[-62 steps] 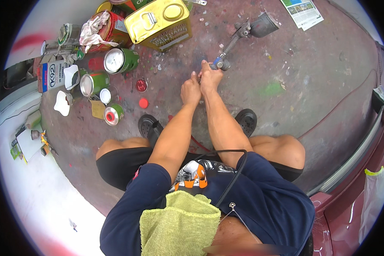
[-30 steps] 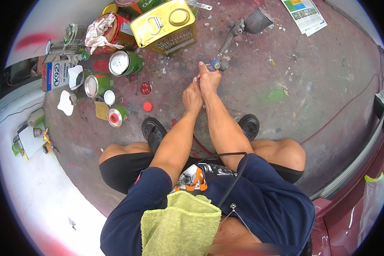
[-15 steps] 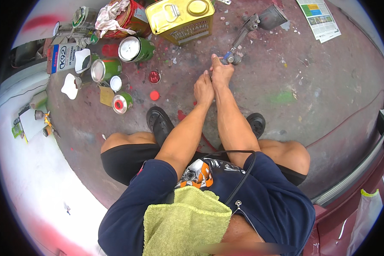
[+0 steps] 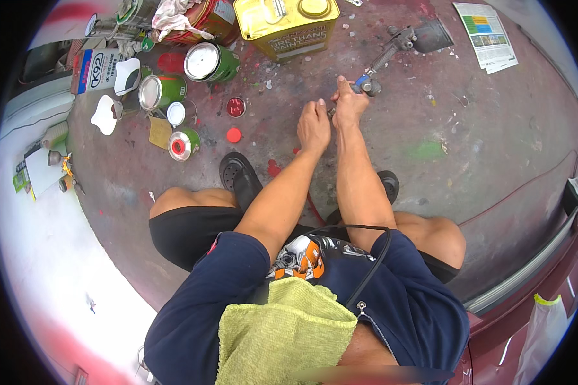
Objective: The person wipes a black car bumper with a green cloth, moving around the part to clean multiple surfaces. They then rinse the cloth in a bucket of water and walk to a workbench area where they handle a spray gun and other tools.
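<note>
My right hand (image 4: 351,108) is closed round the rear end of a grey metal spray gun (image 4: 401,45), beside a blue fitting. The gun points away to the far right with its grey cup (image 4: 433,36) outermost. My left hand (image 4: 315,131) is a closed fist just left of the right one. Its fingers seem wrapped round the end of a red air hose (image 4: 315,208), which shows below between my forearms. A small metal connector (image 4: 331,112) shows in the narrow gap between the hands; its details are hidden.
Left of my hands stand green paint cans (image 4: 228,67), a small red-filled cup (image 4: 236,106), a red cap (image 4: 234,135) and a yellow metal can (image 4: 286,29). A printed sheet (image 4: 487,38) lies far right. A dark red panel (image 4: 526,276) borders the right.
The spray gun and my right hand have moved right. The gap between my two hands has widened a little. The whole view has shifted slightly too.
</note>
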Demonstrator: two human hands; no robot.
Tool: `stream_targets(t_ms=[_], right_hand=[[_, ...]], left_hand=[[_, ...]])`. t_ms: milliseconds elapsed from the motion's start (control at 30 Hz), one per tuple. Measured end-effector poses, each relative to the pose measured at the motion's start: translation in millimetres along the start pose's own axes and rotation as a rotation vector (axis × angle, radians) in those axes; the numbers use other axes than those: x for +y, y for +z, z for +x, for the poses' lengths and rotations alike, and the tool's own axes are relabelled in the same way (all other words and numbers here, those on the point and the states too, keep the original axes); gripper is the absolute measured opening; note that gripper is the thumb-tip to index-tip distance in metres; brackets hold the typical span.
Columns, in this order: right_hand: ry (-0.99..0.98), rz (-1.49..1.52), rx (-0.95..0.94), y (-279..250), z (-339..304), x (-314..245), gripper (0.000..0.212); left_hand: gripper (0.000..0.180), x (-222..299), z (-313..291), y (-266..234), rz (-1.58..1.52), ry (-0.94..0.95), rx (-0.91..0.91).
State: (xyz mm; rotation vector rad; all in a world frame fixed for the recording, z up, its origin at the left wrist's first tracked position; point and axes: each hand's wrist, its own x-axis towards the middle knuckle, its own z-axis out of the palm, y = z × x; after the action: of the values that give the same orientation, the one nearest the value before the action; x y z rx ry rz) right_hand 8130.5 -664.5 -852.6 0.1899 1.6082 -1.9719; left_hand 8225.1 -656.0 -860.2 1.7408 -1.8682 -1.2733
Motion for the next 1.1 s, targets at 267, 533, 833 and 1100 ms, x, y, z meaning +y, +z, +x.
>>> stream_targets(t_ms=[267, 533, 833, 1100], right_hand=[[0.041, 0.061, -0.056, -2.1, -2.2, -2.5, 0.019], [0.044, 0.054, -0.109, -1.4, -5.2, -1.4, 0.022], [-0.058, -0.039, -0.079, 1.5, 2.4, -5.8, 0.019], [0.016, 0.07, -0.068, -3.5, 5.6, -11.6, 0.016]], left_hand=[[0.053, -1.9, 16.1, -3.1, -0.136, -0.133, -0.295], [0.039, -10.8, 29.2, -23.5, -0.532, -0.519, -0.721], [0.026, -14.0, -5.1, -23.5, -0.685, -0.121, -0.388], [0.027, 6.7, 5.6, -39.9, -0.549, -0.216, -0.643]])
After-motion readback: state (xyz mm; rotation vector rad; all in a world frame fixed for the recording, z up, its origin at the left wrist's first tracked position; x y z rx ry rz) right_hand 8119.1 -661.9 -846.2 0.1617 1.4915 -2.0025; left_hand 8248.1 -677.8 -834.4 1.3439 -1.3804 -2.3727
